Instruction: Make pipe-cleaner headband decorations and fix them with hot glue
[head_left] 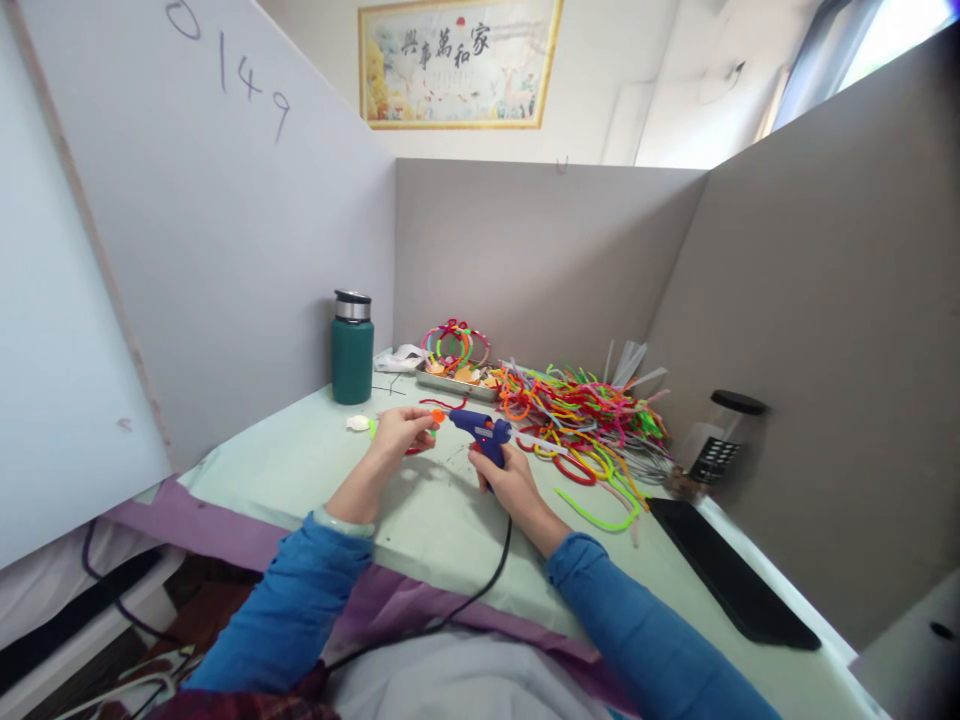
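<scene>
My right hand [504,476] is wrapped round the grip of a blue hot glue gun [480,428], its nozzle pointing left. A clear glue stick [538,442] sticks out of the gun's back end. Just left of the nozzle, my left hand [401,434] pinches a small orange piece [438,416], with bits of green and red below it. Whether these are one pipe-cleaner piece I cannot tell. The nozzle tip is close to the orange piece; contact cannot be made out. Beside my left hand lies a small white object [358,423].
A green bottle [352,350] stands at the back left. Behind my hands, a metal tray [457,386] holds pipe-cleaner rings. Right of it lies a heap of coloured pipe cleaners [585,405]. A black slab [731,570] and a dark-lidded jar [720,445] are at right. The gun's cord [480,595] runs towards me.
</scene>
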